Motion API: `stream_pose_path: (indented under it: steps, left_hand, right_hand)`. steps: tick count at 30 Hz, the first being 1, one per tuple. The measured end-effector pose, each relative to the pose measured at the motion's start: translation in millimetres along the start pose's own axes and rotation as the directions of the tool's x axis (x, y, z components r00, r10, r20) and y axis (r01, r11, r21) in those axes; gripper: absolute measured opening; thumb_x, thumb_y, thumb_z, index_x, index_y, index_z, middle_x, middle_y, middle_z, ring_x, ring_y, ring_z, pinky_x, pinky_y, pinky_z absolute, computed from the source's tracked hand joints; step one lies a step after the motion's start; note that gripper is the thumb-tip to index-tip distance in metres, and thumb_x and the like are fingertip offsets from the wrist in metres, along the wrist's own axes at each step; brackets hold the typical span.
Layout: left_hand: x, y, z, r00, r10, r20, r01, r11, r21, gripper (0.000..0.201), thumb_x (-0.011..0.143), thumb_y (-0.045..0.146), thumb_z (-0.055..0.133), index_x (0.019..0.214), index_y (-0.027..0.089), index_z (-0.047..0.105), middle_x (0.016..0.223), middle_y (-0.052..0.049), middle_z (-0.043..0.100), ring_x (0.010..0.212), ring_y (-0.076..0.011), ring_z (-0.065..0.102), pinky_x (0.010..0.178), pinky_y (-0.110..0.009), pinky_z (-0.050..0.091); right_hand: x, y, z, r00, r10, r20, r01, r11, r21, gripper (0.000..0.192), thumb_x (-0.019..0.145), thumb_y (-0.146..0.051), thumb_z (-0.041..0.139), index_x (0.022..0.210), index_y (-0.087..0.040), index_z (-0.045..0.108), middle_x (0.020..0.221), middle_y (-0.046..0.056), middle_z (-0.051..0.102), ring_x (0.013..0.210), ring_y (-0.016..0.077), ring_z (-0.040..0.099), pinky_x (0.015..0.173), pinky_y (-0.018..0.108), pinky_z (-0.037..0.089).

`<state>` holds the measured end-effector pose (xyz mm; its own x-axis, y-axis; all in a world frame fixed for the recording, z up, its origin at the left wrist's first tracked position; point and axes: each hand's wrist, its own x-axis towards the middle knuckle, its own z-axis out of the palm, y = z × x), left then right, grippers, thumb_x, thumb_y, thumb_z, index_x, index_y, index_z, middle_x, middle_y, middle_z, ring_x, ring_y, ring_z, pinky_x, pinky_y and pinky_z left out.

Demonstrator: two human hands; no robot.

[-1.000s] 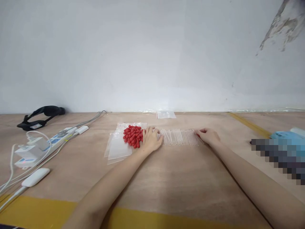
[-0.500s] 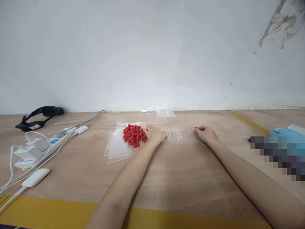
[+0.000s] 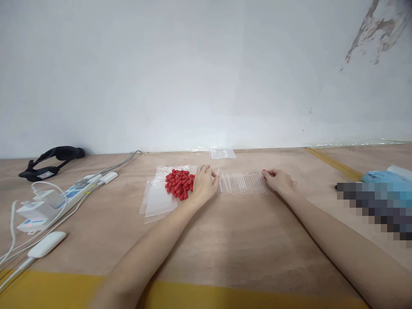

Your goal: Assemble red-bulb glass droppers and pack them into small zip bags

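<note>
A: Left hand (image 3: 203, 185)?
B: Resting on the desk (image 3: 225, 240), between the pile of red caps (image 3: 179, 183) and the left end of the row of clear tubes (image 3: 242, 183). Fingers (image 3: 209, 172) curled, tips at the first tube; whether they pinch it, cannot tell.

A: Right hand (image 3: 278, 180)?
B: At the row's right end. Fingers drawn together on a small red piece (image 3: 264, 171), just beside the last tube.

A: Where do the tubes lie?
B: Flat on the desk, side by side in one row, spanning the gap between both hands. Caps heaped on clear plastic bags (image 3: 159, 198), left of the row.

A: Surroundings?
B: One more small clear bag (image 3: 222, 153) at the wall. Far left: power strip (image 3: 69, 193) with white cables, a white adapter (image 3: 31, 214), a white oblong device (image 3: 46, 244), a black strap (image 3: 51, 159). Right edge: a blue item (image 3: 383, 177), partly blurred.
</note>
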<state>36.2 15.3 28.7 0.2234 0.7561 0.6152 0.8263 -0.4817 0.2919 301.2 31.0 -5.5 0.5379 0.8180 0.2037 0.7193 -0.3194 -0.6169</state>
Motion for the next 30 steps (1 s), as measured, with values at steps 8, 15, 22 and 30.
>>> stream_pose_path:
  steps: [8, 15, 22, 30]
  left_hand:
    - [-44.0, -22.1, -13.7, 0.978, 0.16, 0.134, -0.139, 0.978, -0.157, 0.014, 0.087, 0.028, 0.039, 0.088, 0.018, 0.048, 0.082, -0.004, 0.06, 0.078, -0.0178, 0.056, 0.072, -0.031, 0.043]
    - [-46.1, -18.6, -7.3, 0.963, 0.233, 0.137, -0.203, 0.958, -0.203, 0.015, 0.088, 0.026, 0.039, 0.089, 0.018, 0.052, 0.083, -0.004, 0.059, 0.079, -0.0168, 0.054, 0.07, -0.029, 0.043]
    - [-46.7, -18.0, -7.8, 0.959, 0.245, 0.145, -0.207, 0.949, -0.236, 0.014, 0.088, 0.023, 0.039, 0.09, 0.017, 0.052, 0.085, -0.004, 0.057, 0.08, -0.0158, 0.053, 0.072, -0.027, 0.044]
    - [-46.5, -19.4, -6.0, 0.945, 0.277, 0.175, -0.225, 0.936, -0.27, 0.015, 0.088, 0.023, 0.039, 0.091, 0.018, 0.053, 0.086, -0.004, 0.058, 0.081, -0.0157, 0.054, 0.073, -0.028, 0.044]
  right_hand:
    - [-2.0, 1.4, -2.3, 0.994, -0.009, -0.107, 0.016, 0.998, 0.061, 0.031, 0.073, -0.046, 0.048, 0.078, -0.02, 0.063, 0.077, 0.006, 0.064, 0.081, 0.024, 0.056, 0.082, 0.045, 0.031]
    - [-19.7, -16.7, -1.2, 0.968, -0.219, -0.12, 0.25, 0.833, 0.493, 0.045, 0.076, -0.042, 0.047, 0.111, -0.015, 0.049, 0.08, 0.006, 0.059, 0.066, 0.0144, 0.054, 0.063, 0.027, 0.043]
    - [-74.3, -50.0, 12.3, 0.868, -0.464, 0.178, 0.159, 0.598, 0.786, 0.023, 0.068, -0.035, 0.057, 0.083, -0.019, 0.048, 0.073, 0.002, 0.059, 0.065, 0.0129, 0.056, 0.063, 0.026, 0.045]
    - [-96.0, -50.5, 9.0, 0.762, -0.527, 0.378, 0.022, 0.603, 0.797, 0.022, 0.063, -0.033, 0.065, 0.068, -0.019, 0.048, 0.074, 0.0, 0.062, 0.069, 0.013, 0.059, 0.063, 0.026, 0.046]
